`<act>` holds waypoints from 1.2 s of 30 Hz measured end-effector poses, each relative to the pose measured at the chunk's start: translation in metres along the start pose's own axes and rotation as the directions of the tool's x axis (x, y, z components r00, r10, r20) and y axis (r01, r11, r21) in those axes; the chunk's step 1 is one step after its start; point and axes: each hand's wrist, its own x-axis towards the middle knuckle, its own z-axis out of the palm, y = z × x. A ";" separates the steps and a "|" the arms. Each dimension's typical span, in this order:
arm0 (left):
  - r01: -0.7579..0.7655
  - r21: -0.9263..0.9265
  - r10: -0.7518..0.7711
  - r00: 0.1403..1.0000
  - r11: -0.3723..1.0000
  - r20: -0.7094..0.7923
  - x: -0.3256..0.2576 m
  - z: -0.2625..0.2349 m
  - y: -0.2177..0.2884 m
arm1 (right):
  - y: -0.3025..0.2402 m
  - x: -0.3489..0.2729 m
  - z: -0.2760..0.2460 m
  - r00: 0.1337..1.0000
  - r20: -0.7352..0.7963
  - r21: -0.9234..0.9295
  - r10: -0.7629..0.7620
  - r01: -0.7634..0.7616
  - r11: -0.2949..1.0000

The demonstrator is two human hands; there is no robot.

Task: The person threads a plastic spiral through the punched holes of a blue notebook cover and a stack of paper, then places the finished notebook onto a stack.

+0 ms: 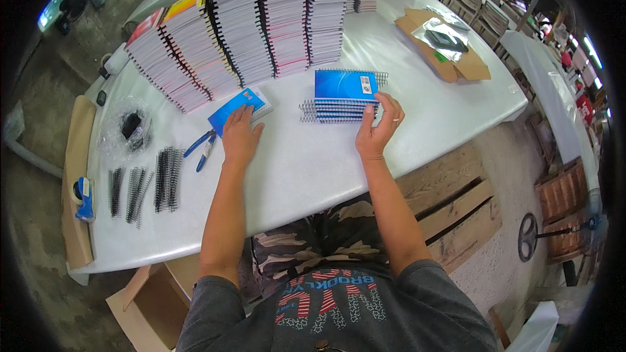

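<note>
Head view: hands (240, 135) on blue notebooks (344, 96)

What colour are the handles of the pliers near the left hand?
Blue; the pliers show in the head view.

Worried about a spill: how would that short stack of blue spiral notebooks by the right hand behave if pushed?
The stack of blue notebooks would probably slide as loose layers, since the covers look glossy. Protruding wire coils may snag each other. It looks low and unlikely to tip.

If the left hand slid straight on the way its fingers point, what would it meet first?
The left hand already rests on the single blue notebook. Pushing on up and slightly right, it would likely reach the leaning notebook stacks next, though depth is hard to judge.
</note>
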 end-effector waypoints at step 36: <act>-0.359 -0.086 0.359 0.933 0.929 -0.023 -0.003 0.025 0.034 | -0.005 -0.037 -0.064 0.885 0.239 -0.156 0.400 -0.372 0.915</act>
